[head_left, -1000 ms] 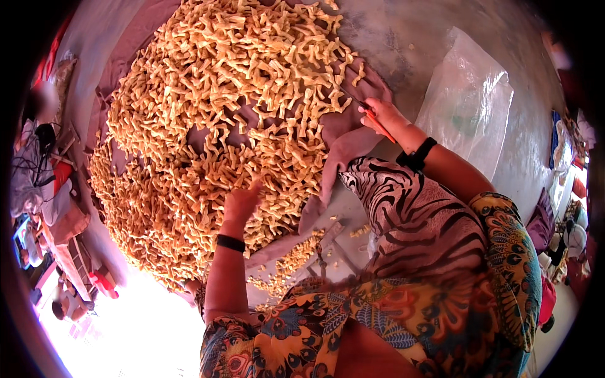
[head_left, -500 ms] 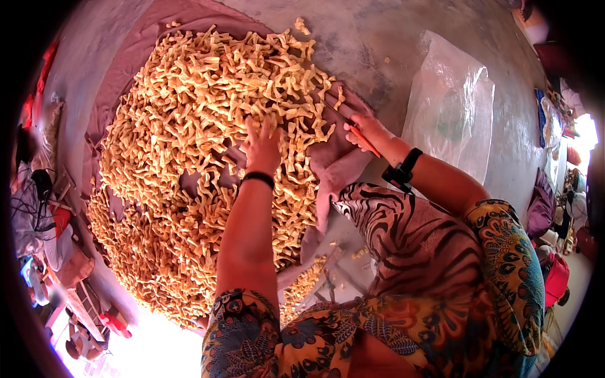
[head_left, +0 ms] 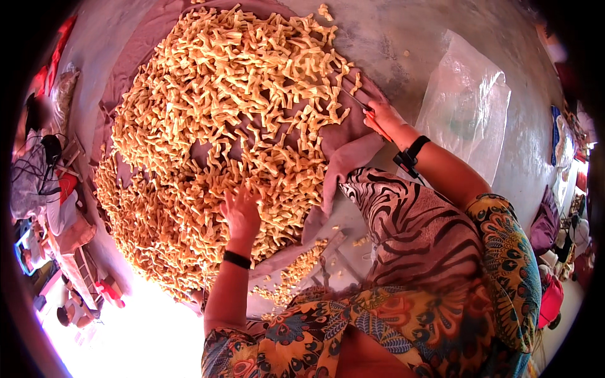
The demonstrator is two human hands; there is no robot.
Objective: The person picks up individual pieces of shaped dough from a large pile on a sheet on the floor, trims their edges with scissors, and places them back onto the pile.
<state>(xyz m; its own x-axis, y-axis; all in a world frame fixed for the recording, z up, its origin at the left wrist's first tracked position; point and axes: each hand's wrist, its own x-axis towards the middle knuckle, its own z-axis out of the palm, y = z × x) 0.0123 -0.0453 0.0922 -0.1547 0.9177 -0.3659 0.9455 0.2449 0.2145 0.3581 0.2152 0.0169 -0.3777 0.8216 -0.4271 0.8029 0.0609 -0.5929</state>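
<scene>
A wide heap of short, pale yellow, knobbly pieces with flared ends (head_left: 183,94) lies spread on a mauve cloth (head_left: 353,154). My left hand (head_left: 241,217) is over the near part of the heap, fingers apart, touching or just above the pieces; I see nothing held in it. My right hand (head_left: 386,120) is closed round a thin tool with an orange handle (head_left: 378,128) at the cloth's right edge. Its slim dark metal end points up and left toward a few stray pieces (head_left: 357,83). Whether it is a knife or scissors I cannot make out.
A clear plastic bag (head_left: 466,104) lies on the grey floor (head_left: 391,38) to the right. A smaller patch of yellow pieces (head_left: 296,271) lies by my zebra-patterned lap cloth (head_left: 409,233). Mixed household things line the left and right edges, including a red bag (head_left: 551,302).
My left hand has drawn back from the middle of the heap to its nearer part. My right hand still grips the orange-handled tool. The whole view has shifted slightly.
</scene>
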